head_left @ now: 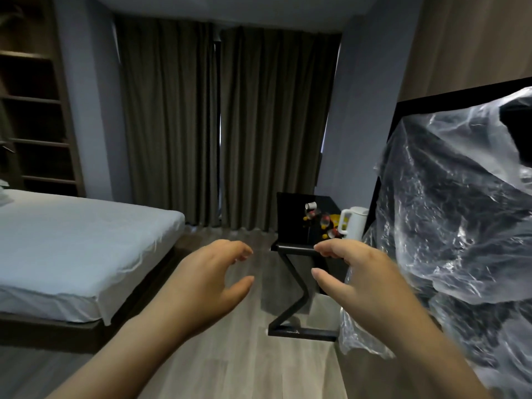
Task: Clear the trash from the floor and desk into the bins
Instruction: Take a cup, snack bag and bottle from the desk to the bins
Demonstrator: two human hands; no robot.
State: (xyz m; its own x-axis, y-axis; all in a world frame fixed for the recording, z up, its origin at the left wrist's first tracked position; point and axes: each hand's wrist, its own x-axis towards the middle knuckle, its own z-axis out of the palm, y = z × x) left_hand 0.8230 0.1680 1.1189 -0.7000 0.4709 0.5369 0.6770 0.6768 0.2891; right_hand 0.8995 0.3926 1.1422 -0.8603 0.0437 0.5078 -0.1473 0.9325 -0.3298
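Facing the desk (289, 217) | left hand (207, 286) and right hand (359, 280) hung loosely curled, empty, short of it | best plan was lifting its trash (319, 223) singly — sparing the kettle (352, 223).

Black Z-leg desk (290, 220) stands on wood-look floor (230, 355), approx 4 o'clock. On desk: tipped white cup (310, 206) at 12, red/yellow litter (326, 221) mid, white kettle (352, 223) at 3. Bed (72, 240) w/ pale sheet, 8 o'clock.
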